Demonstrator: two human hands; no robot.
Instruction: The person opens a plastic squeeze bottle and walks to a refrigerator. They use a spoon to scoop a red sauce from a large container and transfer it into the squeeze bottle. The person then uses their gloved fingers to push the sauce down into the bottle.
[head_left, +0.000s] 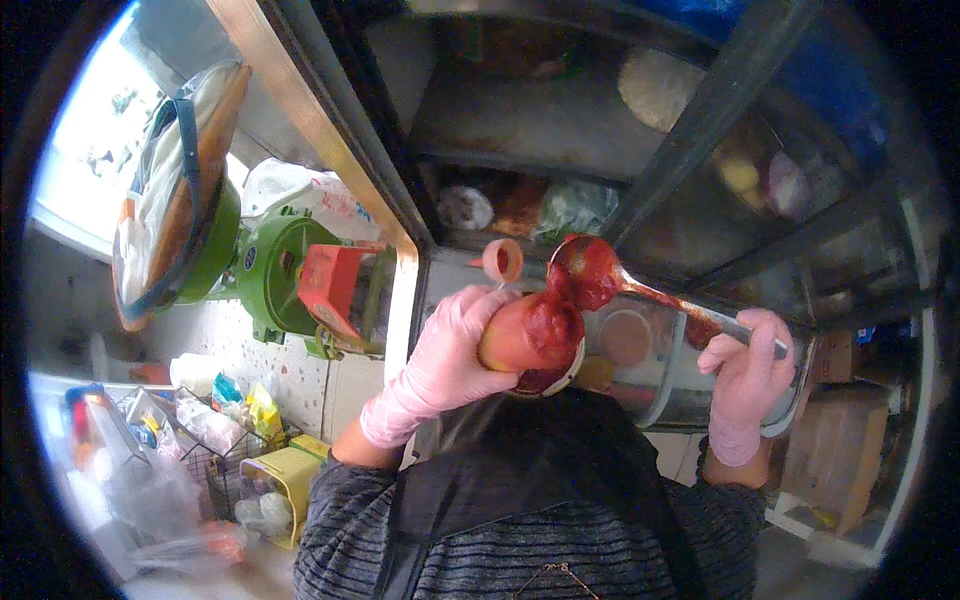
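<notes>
My left hand (442, 360), in a pink glove, is closed around an orange-red plastic squeeze bottle (506, 337). Thick red sauce is heaped at the bottle's open mouth. The bottle's cap with its nozzle (501, 261) is just above the left fingers; how it is held is unclear. My right hand (750, 360), also gloved in pink, grips the metal handle of a ladle (589, 266). The ladle's bowl is tilted over the bottle's mouth, coated with the same red sauce, which touches the heap. Under the bottle, partly hidden, is a round container (551, 379) with red contents.
A glass-and-metal cabinet (517, 161) holding food rises in front. A green machine with a red spout (326, 289) stands left. Below it are a wire basket (217, 450) of packets and a yellow bin (296, 487). Right of me is a cardboard box (836, 450).
</notes>
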